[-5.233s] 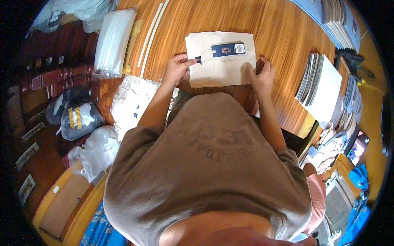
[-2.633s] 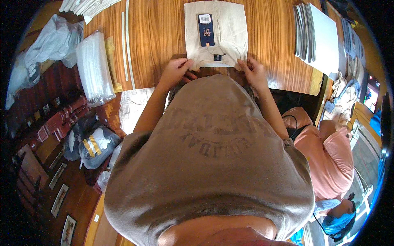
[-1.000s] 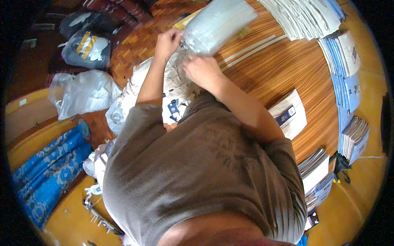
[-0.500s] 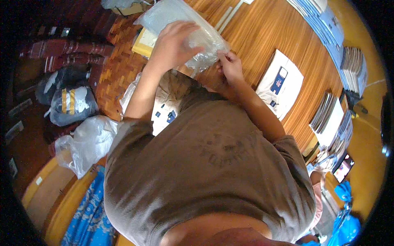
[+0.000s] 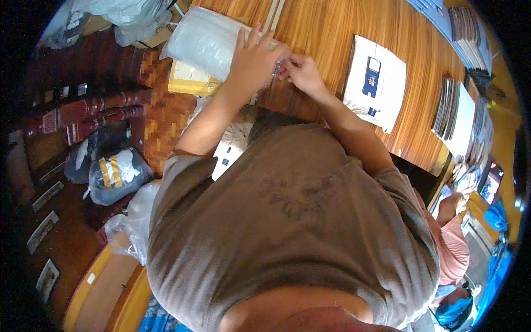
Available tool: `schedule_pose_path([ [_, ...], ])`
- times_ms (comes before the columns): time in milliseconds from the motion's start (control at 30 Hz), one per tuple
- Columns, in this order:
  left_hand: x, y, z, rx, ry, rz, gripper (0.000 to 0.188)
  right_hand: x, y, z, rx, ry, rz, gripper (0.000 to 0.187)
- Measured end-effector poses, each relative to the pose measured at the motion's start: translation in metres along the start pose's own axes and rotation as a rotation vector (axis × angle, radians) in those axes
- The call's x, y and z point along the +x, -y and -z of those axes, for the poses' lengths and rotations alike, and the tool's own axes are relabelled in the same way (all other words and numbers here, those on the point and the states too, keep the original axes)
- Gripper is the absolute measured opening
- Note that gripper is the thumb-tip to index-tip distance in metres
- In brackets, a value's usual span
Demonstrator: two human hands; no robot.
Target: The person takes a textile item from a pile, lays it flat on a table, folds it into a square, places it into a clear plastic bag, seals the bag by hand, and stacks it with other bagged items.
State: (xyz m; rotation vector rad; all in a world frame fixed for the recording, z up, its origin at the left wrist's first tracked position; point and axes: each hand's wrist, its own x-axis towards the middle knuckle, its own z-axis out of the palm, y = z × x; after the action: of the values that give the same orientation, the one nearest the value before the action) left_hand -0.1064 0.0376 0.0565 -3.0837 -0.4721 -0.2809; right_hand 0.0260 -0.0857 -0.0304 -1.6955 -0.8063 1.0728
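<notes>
A stack of clear plastic bags [image 5: 200, 41] lies along the left part of the wooden table. My left hand [image 5: 255, 60] rests over its right end, fingers stretched and apart. Close beside it, my right hand [image 5: 303, 73] is closed in a pinch at the corner of a clear plastic bag; the fingertips of both hands nearly meet there. To the right of my right hand lies a folded white garment [image 5: 381, 83] with a dark blue tag. Another pale garment with small dark tags [image 5: 225, 157] sits below my left forearm, partly hidden by my shirt.
A yellow-edged packet [image 5: 191, 80] juts out under the bags. Stacks of folded clothes [image 5: 456, 116] line the right side of the wooden table [image 5: 321, 27]. A person in pink [image 5: 454, 249] is at the lower right. Filled plastic sacks [image 5: 119, 174] stand at left.
My left hand has come down from above the bags onto their right end. My right hand stays pinched at the plastic, now closer to the left hand. The whole view has shifted.
</notes>
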Motion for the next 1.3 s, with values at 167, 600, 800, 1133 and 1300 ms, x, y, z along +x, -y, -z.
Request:
schedule_pose_path([
  [167,-0.002,0.008,-0.016,0.029,-0.028,0.026,0.046,-0.018,0.037,0.009,-0.839,-0.183,0.184,0.042],
  [600,0.002,-0.022,-0.006,-0.107,-0.220,-0.005,0.052,-0.013,-0.022,0.038,0.298,0.049,0.058,0.020],
  [800,0.011,-0.054,-0.020,0.160,-0.036,0.084,0.030,-0.010,-0.021,0.029,0.467,-0.029,-0.017,0.023],
  [1133,0.025,-0.058,0.001,0.039,-0.179,-0.126,0.017,0.015,-0.015,-0.003,-0.014,-0.408,0.286,0.017],
  [1300,0.034,-0.069,0.008,-0.079,-0.228,-0.101,0.016,0.009,-0.003,-0.010,-0.081,-0.516,0.454,0.021],
])
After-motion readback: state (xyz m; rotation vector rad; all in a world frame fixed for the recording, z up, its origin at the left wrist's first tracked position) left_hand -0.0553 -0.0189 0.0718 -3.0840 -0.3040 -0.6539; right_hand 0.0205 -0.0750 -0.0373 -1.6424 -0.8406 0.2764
